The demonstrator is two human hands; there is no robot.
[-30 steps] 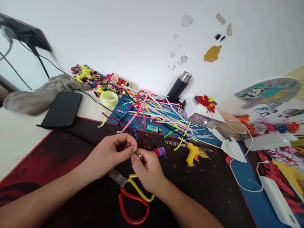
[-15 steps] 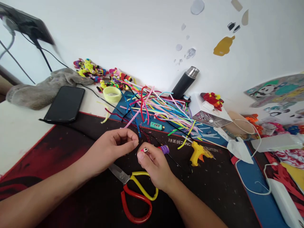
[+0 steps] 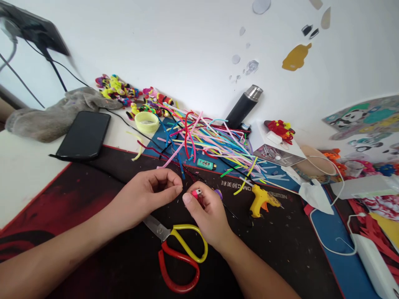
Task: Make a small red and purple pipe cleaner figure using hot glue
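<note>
My left hand (image 3: 152, 193) hovers over the dark mat, thumb and forefinger pinched together; anything between the tips is too small to make out. Close to its right, my right hand (image 3: 209, 214) curls around a small pink thing with a silvery end (image 3: 197, 193) that looks like a lighter; most of it is hidden in the fingers. Behind that hand a purple coiled item (image 3: 219, 193) partly shows. Below both hands lie large scissors (image 3: 179, 253) with one red and one yellow handle, their blades partly under my left wrist.
Beyond the hands lies a heap of coloured pipe cleaners (image 3: 212, 139), with a teal lighter-like item (image 3: 206, 164) before it. A yellow glue gun (image 3: 263, 201) rests at right. A phone (image 3: 84, 135), a yellow-green ring (image 3: 146, 122) and a black thermos (image 3: 245, 107) stand farther back.
My right hand has turned and shifted slightly right, its thumb lifting so that more pink of the held thing shows. My left hand keeps its pinch nearly in place.
</note>
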